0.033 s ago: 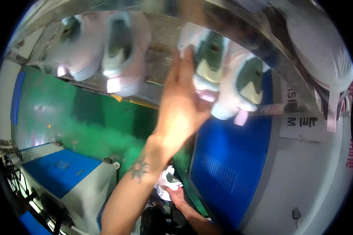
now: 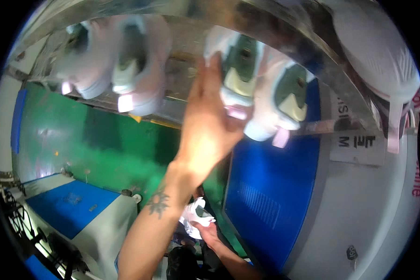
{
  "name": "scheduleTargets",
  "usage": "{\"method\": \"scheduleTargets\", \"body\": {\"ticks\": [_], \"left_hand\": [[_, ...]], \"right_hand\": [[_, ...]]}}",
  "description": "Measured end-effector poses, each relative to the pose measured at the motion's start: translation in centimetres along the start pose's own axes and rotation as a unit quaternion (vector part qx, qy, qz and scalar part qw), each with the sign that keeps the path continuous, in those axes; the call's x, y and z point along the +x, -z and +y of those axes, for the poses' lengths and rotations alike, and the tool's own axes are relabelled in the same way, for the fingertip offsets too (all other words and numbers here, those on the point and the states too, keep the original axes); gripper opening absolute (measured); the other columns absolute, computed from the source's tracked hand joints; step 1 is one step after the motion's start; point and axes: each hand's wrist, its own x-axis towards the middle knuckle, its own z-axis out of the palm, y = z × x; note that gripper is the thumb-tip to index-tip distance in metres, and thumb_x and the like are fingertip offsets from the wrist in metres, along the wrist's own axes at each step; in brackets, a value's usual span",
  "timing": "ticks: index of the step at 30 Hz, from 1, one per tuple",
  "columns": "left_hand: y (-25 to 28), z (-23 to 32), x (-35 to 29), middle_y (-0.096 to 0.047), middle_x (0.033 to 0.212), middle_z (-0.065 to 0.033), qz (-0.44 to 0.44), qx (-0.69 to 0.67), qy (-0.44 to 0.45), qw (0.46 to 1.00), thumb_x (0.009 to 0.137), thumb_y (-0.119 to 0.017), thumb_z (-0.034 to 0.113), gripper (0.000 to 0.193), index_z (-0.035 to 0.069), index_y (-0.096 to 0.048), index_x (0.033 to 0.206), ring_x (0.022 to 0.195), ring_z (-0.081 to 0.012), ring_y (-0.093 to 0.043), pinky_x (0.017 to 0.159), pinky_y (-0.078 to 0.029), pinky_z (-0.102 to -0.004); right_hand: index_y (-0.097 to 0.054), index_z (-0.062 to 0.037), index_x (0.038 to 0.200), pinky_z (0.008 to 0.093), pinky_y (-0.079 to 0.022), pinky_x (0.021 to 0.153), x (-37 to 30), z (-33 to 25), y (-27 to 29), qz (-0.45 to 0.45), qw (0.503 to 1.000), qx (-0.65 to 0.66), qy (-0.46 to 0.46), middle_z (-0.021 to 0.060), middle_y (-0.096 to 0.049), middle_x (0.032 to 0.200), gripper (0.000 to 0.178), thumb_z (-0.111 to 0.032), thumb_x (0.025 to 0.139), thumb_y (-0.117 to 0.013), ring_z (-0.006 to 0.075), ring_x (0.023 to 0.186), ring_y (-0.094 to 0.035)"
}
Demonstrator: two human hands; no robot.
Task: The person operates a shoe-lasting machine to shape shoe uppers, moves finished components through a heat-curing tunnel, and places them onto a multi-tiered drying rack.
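My left hand, its forearm tattooed, reaches up to the shelf and is closed around the heel end of a pale pink and white sneaker with a dark green inside. Its fingers lie along the shoe's left side, and the thumb is by the pink heel tab. Touching or close beside it on the right stands a similar sneaker. Much lower, near my legs, my right hand is closed on a white shoe with a dark opening. Its fingertips are partly hidden by the shoe.
Two more pale sneakers sit left on the worn shelf. A metal rail curves above. At far right hangs another pale shoe. A blue panel and grey-white machine side stand right; a blue-topped cart stands lower left.
The shelf, the shoes and my left hand all sit slightly farther left in the picture. Both hands keep their hold.
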Motion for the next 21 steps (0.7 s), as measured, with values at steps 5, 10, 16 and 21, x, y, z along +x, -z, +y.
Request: {"method": "scheduleTargets", "body": {"ticks": [5, 10, 16, 21], "left_hand": [[-0.6, 1.1, -0.8, -0.047, 0.130, -0.0227, -0.007, 0.038, 0.051, 0.998, 0.077, -0.073, 0.006, 0.077, -0.006, -0.027, 0.138, 0.118, -0.0262, -0.051, 0.097, -0.044, -0.0357], [2.1, 5.6, -5.2, -0.048, 0.125, -0.0300, -0.009, -0.019, -0.146, 0.989, 0.084, -0.055, -0.003, 0.044, -0.009, -0.041, 0.126, 0.117, -0.0384, -0.051, 0.101, -0.040, -0.0430], [-0.1, 7.4, 4.3, -0.059, 0.106, -0.0245, -0.151, 0.102, -0.112, 0.977, 0.090, -0.051, 0.012, 0.028, 0.000, -0.056, 0.114, 0.094, -0.0428, -0.057, 0.079, -0.046, -0.0411], [-1.4, 4.5, 9.1, -0.063, 0.098, -0.0096, -0.278, 0.310, -0.165, 0.894, 0.085, -0.053, 0.017, 0.022, 0.009, -0.063, 0.103, 0.098, -0.0230, -0.060, 0.083, -0.050, -0.0335]], "right_hand": [[-0.056, 0.0007, 0.115, 0.0299, -0.045, 0.090, 0.1, 0.6, 0.4, 0.018, 0.999, 0.040, -0.019, 0.0094, -0.063, 0.111, 0.053, -0.023, 0.073, -0.077, 0.0177, 0.101, -0.059], [-0.061, 0.0009, 0.109, 0.0296, -0.050, 0.079, -1.0, -0.3, -0.5, 0.020, 0.995, 0.098, -0.028, 0.0078, -0.067, 0.102, 0.039, -0.016, 0.077, -0.074, 0.0162, 0.089, -0.064], [-0.059, 0.0020, 0.113, 0.0295, -0.047, 0.086, -0.6, 0.1, -0.3, 0.013, 0.994, 0.109, 0.005, 0.0076, -0.064, 0.108, 0.047, -0.020, 0.075, -0.074, 0.0162, 0.096, -0.060], [-0.056, 0.0026, 0.117, 0.0302, -0.046, 0.089, 0.2, 1.3, -1.0, 0.032, 0.994, 0.104, 0.003, 0.0082, -0.063, 0.111, 0.052, -0.019, 0.074, -0.075, 0.0171, 0.100, -0.059]]}}
